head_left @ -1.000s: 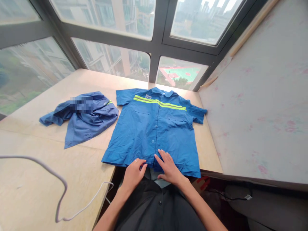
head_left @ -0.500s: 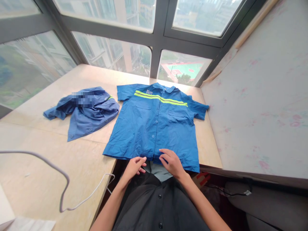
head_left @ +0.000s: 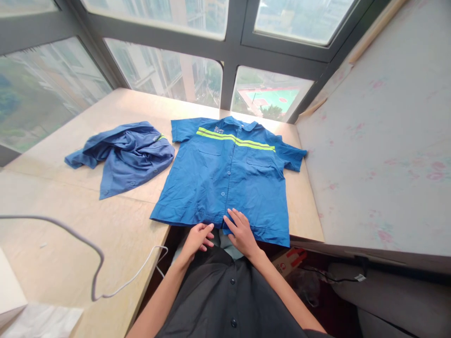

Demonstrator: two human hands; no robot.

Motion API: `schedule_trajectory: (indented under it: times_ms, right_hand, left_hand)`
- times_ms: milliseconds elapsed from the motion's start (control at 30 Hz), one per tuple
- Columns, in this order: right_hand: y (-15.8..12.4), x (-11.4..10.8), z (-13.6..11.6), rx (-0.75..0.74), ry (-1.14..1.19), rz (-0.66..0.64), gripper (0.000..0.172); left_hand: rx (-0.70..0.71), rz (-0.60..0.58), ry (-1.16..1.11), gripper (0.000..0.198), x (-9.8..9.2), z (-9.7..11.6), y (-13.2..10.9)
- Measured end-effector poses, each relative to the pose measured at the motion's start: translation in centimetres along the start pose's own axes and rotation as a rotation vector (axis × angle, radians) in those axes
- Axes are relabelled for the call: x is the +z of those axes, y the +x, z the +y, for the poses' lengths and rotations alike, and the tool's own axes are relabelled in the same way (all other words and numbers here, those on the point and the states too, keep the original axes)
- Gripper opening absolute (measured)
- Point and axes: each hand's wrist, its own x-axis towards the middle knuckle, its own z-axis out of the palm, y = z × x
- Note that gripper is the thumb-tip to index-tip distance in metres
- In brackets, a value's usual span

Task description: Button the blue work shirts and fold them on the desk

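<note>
A blue short-sleeved work shirt (head_left: 200,188) lies spread out, front up, with its collar toward the window. A yellow-green reflective stripe crosses its chest, and buttons run down the middle. My right hand (head_left: 241,232) rests on the lower front by the button placket, fingers stretched out and slightly apart. Just at the hem, left of the placket, my left hand (head_left: 200,238) hovers with loosely bent, parted fingers and nothing visible in them. To the left lies a second blue work garment (head_left: 134,159), crumpled, with buttons along one edge.
The pale wooden surface (head_left: 116,234) runs under both garments to the windows. A grey-white cable (head_left: 97,267) curves over its left part. White paper (head_left: 45,321) lies at lower left. The floral wall (head_left: 380,155) bounds the right side. A red-marked box (head_left: 291,260) sits below the edge.
My right hand has moved slightly left and forward onto the shirt's lower front, its fingers flatter. My left hand stays near the hem. The view has shifted a little; both garments keep their places.
</note>
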Motion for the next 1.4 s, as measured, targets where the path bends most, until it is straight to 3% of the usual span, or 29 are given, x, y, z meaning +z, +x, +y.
schedule_trajectory:
  times_ms: [100,200,300,433,633,867,933,1000,1100,1267,1400]
  right_hand:
    - [0.2,-0.8,0.5,-0.016,0.166,0.106,0.036]
    - [0.4,-2.1,0.3,0.112,0.370,0.223,0.017]
    - [0.9,-3.6,-0.6,0.348,0.539,0.306,0.026]
    - [1.8,-4.9,-1.6,0.563,0.629,0.364,0.038]
    - [2.7,-4.9,-1.9,0.569,0.636,0.428,0.035]
    - [3.7,-4.8,-2.1,0.726,0.576,0.813,0.032]
    - [4.1,-4.7,-2.7,0.678,0.541,0.894,0.029]
    - [4.2,-4.4,-3.4,0.509,0.555,0.808,0.021]
    - [3.9,-3.6,-3.9,0.297,0.631,0.515,0.014]
    - [2.9,-3.0,-2.8,0.450,0.764,0.377,0.017]
    - [2.7,-3.6,-1.9,0.467,0.845,0.300,0.019]
  left_hand:
    - [0.025,0.051,-0.276,0.047,0.4,0.2,-0.2]
    - [0.007,0.028,-0.496,0.042,0.8,0.6,-0.2]
    - [0.017,-0.043,-0.524,0.041,1.5,1.4,-0.5]
    - [0.088,-0.033,-0.488,0.040,2.8,3.0,-1.1]
    - [0.111,0.057,-0.465,0.035,4.4,4.0,-1.3]
    - [0.247,0.078,-0.270,0.035,4.1,3.1,-1.8]
    - [0.248,0.086,-0.226,0.036,4.0,2.8,-2.0]
    - [0.244,0.086,-0.208,0.037,4.0,2.6,-2.1]
    - [0.273,0.074,-0.218,0.038,4.2,2.6,-2.2]
    - [0.337,0.085,-0.195,0.037,4.0,2.9,-2.4]
    - [0.377,0.075,-0.143,0.037,3.9,3.0,-2.3]
